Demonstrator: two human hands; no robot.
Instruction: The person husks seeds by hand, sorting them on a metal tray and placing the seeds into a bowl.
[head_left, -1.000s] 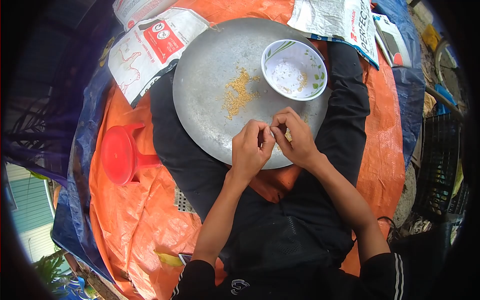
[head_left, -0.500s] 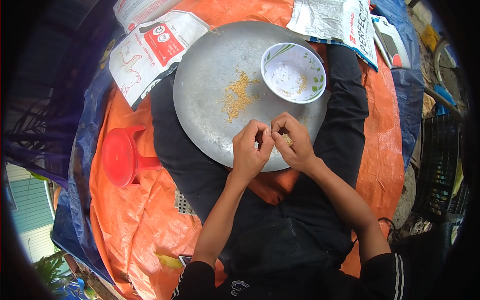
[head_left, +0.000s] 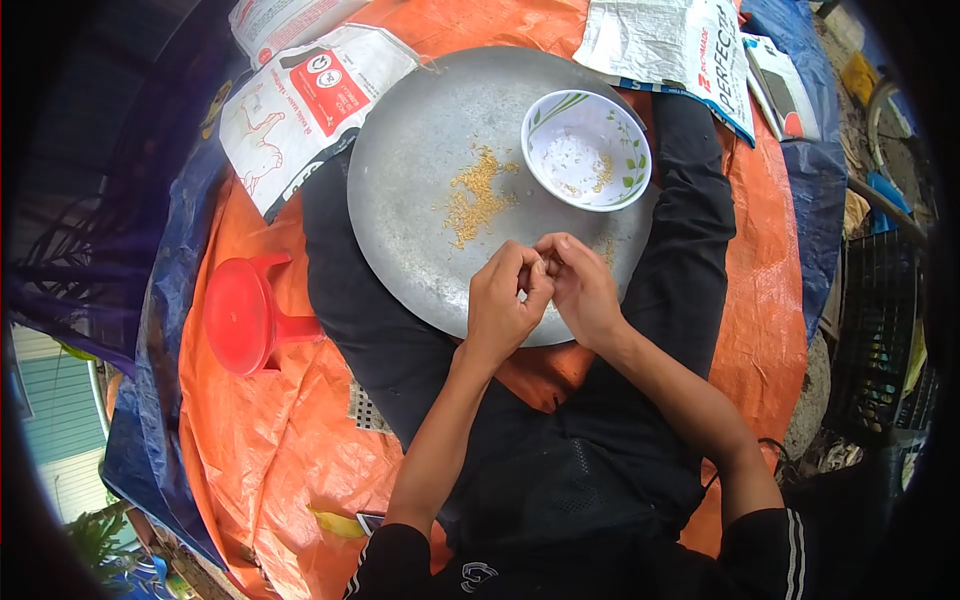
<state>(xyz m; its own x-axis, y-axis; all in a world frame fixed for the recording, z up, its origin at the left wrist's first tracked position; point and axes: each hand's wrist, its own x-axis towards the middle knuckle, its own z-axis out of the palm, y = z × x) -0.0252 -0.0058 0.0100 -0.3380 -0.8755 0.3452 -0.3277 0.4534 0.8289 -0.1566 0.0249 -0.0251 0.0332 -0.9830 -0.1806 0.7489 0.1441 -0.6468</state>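
Note:
Both hands meet over the near edge of a round metal tray point(head_left: 410, 200). My left hand point(head_left: 505, 298) is closed in a pinch, thumb against forefinger; what it grips is too small to name. My right hand point(head_left: 583, 290) has its fingers bent, the tips touching the left fingertips; anything in it is hidden. A loose patch of golden grains point(head_left: 475, 200) lies mid-tray, with a few more by the right hand. Beyond that hand, a white bowl point(head_left: 560, 135) with green leaf patterns stands on the tray, holding whitish bits and some golden grains.
The tray rests over the person's dark-trousered legs point(head_left: 690, 220) on an orange tarp point(head_left: 290, 440). A red plastic stool point(head_left: 240, 315) lies at the left. Printed sacks point(head_left: 305, 105) are at the upper left, more at the upper right. A black crate point(head_left: 875, 330) stands far right.
My right hand has turned and its fingers have closed in around the left fingertips; the golden bits seen in its palm before are now hidden. Tray and bowl appear slightly lower in view.

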